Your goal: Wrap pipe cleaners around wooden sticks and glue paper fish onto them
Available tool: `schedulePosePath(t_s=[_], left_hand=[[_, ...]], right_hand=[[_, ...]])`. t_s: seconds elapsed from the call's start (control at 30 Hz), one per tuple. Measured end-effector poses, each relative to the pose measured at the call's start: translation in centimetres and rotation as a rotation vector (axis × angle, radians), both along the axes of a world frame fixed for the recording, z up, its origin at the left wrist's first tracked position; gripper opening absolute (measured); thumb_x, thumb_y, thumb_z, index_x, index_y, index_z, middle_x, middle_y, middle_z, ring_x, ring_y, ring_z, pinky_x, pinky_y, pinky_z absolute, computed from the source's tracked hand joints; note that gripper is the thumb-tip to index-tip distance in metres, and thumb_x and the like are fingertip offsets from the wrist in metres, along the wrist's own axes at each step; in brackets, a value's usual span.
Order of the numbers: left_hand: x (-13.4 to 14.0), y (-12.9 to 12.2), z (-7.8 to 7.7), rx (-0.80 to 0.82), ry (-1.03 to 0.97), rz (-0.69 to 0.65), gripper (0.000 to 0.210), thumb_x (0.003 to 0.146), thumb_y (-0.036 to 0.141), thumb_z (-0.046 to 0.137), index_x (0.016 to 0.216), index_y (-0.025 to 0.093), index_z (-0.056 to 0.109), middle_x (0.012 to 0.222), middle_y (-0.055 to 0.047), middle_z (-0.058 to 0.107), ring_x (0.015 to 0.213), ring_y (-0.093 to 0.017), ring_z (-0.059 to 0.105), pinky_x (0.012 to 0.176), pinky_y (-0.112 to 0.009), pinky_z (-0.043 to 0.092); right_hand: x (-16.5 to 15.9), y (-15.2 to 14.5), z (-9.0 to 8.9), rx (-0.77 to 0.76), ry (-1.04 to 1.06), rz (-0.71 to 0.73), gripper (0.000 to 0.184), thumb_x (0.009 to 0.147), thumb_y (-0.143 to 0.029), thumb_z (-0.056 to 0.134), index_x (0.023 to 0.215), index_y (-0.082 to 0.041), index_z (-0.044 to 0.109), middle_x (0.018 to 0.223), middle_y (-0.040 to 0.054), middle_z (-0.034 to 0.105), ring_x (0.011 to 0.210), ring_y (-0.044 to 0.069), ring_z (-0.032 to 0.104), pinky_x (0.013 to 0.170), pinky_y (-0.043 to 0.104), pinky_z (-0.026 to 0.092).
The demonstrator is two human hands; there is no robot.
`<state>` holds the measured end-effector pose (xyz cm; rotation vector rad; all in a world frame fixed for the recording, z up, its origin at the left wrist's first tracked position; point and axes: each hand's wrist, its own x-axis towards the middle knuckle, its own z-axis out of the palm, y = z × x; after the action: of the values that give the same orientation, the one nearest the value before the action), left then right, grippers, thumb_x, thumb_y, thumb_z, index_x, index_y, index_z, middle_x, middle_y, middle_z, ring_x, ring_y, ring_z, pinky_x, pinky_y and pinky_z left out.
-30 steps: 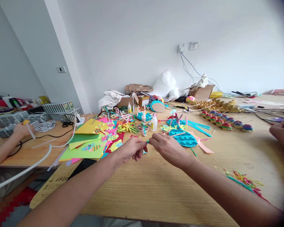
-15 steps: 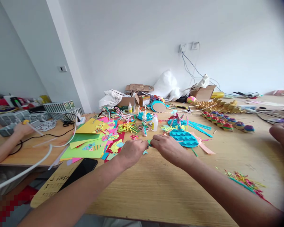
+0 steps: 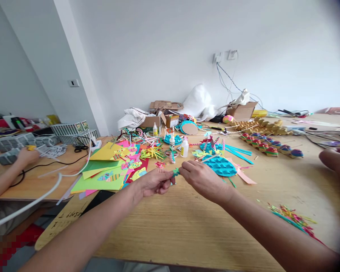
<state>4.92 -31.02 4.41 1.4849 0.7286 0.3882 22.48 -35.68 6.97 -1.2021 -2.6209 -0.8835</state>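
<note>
My left hand (image 3: 158,182) pinches a small green paper cutout (image 3: 176,172) between thumb and fingertips, above the table. My right hand (image 3: 200,178) is closed, its fingertips against the cutout's right side. A thin pale stick (image 3: 211,158) juts out behind my right hand and appears held in it; its other end is hidden. Just beyond are a blue egg-carton-textured disc (image 3: 221,166), a white glue bottle (image 3: 184,148) and a twisted striped paper stem (image 3: 172,155).
Coloured paper sheets (image 3: 104,166) with fish cutouts lie left, near a dark phone (image 3: 98,199). Paper shreds (image 3: 294,221) and painted egg-carton strips (image 3: 269,147) are right. Other people's hands show at left (image 3: 27,156) and right (image 3: 336,160). A white cable (image 3: 49,192) crosses left.
My left hand has turned and lowered slightly, its lower fingers now in view. More of the green cutout shows between my hands. The pale stick has tilted upward behind my right hand.
</note>
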Motion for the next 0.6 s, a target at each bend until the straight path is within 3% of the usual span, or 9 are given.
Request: schedulePosePath(t_s=[0.07, 0.2, 0.3, 0.4, 0.47, 0.53, 0.6], left_hand=[[0.0, -0.3, 0.2, 0.247, 0.148, 0.001, 0.041, 0.078, 0.052, 0.038, 0.076, 0.013, 0.052, 0.048, 0.004, 0.046, 0.038, -0.007, 0.042, 0.04, -0.02, 0.031], [0.3, -1.2, 0.8, 1.074, 0.496, 0.131, 0.026, 0.078, 0.037, 0.05, 0.093, 0.017, 0.051, 0.081, -0.005, 0.06, 0.073, -0.017, 0.057, 0.059, -0.025, 0.04], [0.7, -1.6, 0.6, 1.36, 0.678, 0.121, 0.015, 0.083, 0.026, 0.043, 0.087, 0.016, 0.054, 0.083, -0.007, 0.061, 0.079, -0.02, 0.058, 0.061, -0.027, 0.04], [0.9, -1.6, 0.4, 1.388, 0.761, 0.11, 0.025, 0.086, 0.024, 0.033, 0.081, 0.015, 0.056, 0.071, -0.008, 0.061, 0.069, -0.022, 0.059, 0.057, -0.028, 0.039], [1.1, -1.5, 0.5, 1.318, 0.733, 0.129, 0.027, 0.086, 0.026, 0.033, 0.078, 0.014, 0.057, 0.067, -0.008, 0.06, 0.066, -0.022, 0.059, 0.054, -0.029, 0.038], [1.2, -1.4, 0.8, 1.114, 0.636, 0.165, 0.027, 0.084, 0.027, 0.035, 0.072, 0.014, 0.056, 0.058, -0.005, 0.057, 0.058, -0.019, 0.057, 0.051, -0.026, 0.037], [1.2, -1.2, 1.0, 0.761, 0.489, 0.18, 0.029, 0.084, 0.03, 0.035, 0.067, 0.015, 0.052, 0.048, 0.0, 0.05, 0.045, -0.013, 0.051, 0.045, -0.023, 0.034]], right_hand=[[0.2, 0.1, -0.1, -0.029, -0.021, 0.02, 0.012, 0.08, -0.011, 0.045, 0.074, -0.014, 0.055, 0.074, 0.0051, 0.055, 0.064, 0.015, 0.05, 0.054, 0.027, 0.031], [0.4, 0.4, -0.4, -0.111, 0.004, 0.013, 0.011, 0.079, -0.01, 0.047, 0.075, -0.014, 0.056, 0.074, 0.0046, 0.055, 0.064, 0.014, 0.05, 0.054, 0.026, 0.031], [0.3, 0.6, -0.4, -0.146, 0.055, -0.003, 0.011, 0.079, -0.011, 0.047, 0.075, -0.014, 0.056, 0.075, 0.0038, 0.055, 0.063, 0.012, 0.05, 0.054, 0.024, 0.031], [0.2, 0.6, -0.4, -0.159, 0.07, -0.025, 0.011, 0.079, -0.01, 0.047, 0.077, -0.014, 0.056, 0.077, 0.0036, 0.055, 0.062, 0.011, 0.05, 0.053, 0.023, 0.031], [0.2, 0.6, -0.3, -0.148, 0.047, -0.034, 0.011, 0.079, -0.009, 0.047, 0.078, -0.014, 0.056, 0.078, 0.0041, 0.055, 0.063, 0.012, 0.051, 0.053, 0.024, 0.031], [0.2, 0.5, -0.2, -0.13, 0.013, -0.04, 0.011, 0.078, -0.008, 0.046, 0.078, -0.014, 0.056, 0.079, 0.0049, 0.055, 0.065, 0.014, 0.052, 0.054, 0.025, 0.032], [0.1, 0.3, 0.1, -0.118, -0.01, -0.051, 0.012, 0.078, -0.008, 0.046, 0.079, -0.014, 0.056, 0.079, 0.0056, 0.055, 0.067, 0.015, 0.052, 0.055, 0.026, 0.033]])
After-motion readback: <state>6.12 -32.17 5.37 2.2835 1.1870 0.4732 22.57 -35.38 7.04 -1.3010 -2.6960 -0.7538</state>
